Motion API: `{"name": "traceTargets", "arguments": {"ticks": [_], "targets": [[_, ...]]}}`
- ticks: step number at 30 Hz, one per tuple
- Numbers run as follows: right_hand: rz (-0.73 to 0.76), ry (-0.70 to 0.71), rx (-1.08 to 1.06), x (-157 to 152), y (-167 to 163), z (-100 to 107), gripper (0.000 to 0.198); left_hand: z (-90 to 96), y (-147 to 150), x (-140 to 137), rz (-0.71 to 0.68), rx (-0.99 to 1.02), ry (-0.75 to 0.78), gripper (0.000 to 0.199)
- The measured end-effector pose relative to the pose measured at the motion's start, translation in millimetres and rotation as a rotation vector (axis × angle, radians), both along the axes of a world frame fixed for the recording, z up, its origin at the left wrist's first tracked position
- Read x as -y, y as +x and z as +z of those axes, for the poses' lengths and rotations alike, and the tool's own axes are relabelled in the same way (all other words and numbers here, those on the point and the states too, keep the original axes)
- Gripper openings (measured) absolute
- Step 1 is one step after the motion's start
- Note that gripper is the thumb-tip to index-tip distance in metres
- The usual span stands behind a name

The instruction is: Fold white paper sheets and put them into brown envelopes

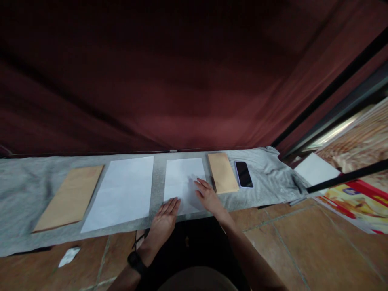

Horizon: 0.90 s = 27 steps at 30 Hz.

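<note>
A small sheet of white paper (183, 173) lies flat in front of me on a grey cloth. My left hand (166, 214) rests palm down at its lower left corner, fingers extended. On the right side of the sheet, my right hand (207, 195) is held with its fingers spread; whether it touches the paper or hovers just over it I cannot tell. Left of the small sheet lies a larger sheet of white paper (123, 190). A small brown envelope (223, 173) sits close to my right hand, and a large brown envelope (71, 196) lies at the far left.
A phone (244, 174) with a pale case lies right of the small envelope. The grey cloth (269, 178) covers a narrow table against a dark red curtain (182, 101). Black bars and a colourful box (360, 202) stand at the right. A white scrap (69, 256) is on the tiled floor.
</note>
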State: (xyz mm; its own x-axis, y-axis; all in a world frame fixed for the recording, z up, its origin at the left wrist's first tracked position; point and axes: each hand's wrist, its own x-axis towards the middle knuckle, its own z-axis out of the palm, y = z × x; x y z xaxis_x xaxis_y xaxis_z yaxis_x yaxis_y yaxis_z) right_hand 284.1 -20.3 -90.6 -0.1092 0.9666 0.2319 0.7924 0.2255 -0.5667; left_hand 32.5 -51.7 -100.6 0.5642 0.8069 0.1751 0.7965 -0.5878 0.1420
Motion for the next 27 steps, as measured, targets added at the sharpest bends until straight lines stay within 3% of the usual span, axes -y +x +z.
{"name": "traceTargets", "arguments": {"ticks": [5,7,13,20,27], "targets": [[0.031,-0.061,0.229,-33,-6,0,0.047,4.7,-1,3,-0.034,0.002,0.012,0.046],[0.009,-0.05,0.296,-39,-11,-6,0.048,10.7,-2,-2,-0.048,0.016,-0.012,0.053],[-0.013,0.019,0.363,-35,-19,-24,0.052,25.9,32,-64,0.007,0.139,-0.001,0.058],[-0.092,0.015,0.252,-56,-18,-20,0.046,1.3,83,-147,0.142,0.115,-0.041,0.06],[-0.088,0.052,0.188,-117,-46,-18,0.049,-18.0,81,-163,0.145,0.016,-0.03,0.058]]}}
